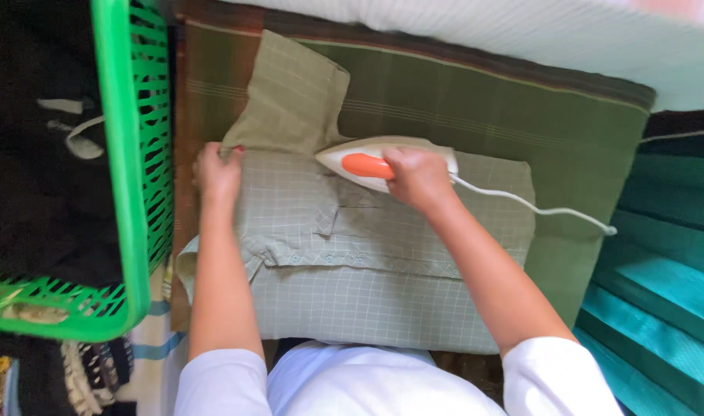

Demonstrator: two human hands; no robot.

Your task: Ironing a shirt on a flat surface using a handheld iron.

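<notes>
Far left, I've got a green plastic laundry basket (132, 192) with slotted walls, and inside it a heap of dark clothing (36, 177) with a pale strap lying on top. Its right wall sits just beside my left arm, so room is tight on that side. Next, my left hand (218, 173) lies flat, fingers pressed down on the pale green checked shirt (352, 262) at its left edge, where the sleeve (290, 96) folds upward. The shirt is spread over a dark green striped cloth (521, 115) that covers the surface under it. Moving right, my right hand (415, 176) is wrapped tight round the orange handle of the white iron (367, 160), whose nose points left and whose sole rests on the shirt near the sleeve seam. A white cord (537, 206) trails right across the cloth to its edge. Beyond that edge lies teal fabric (660, 270); open cloth shows above the shirt.
</notes>
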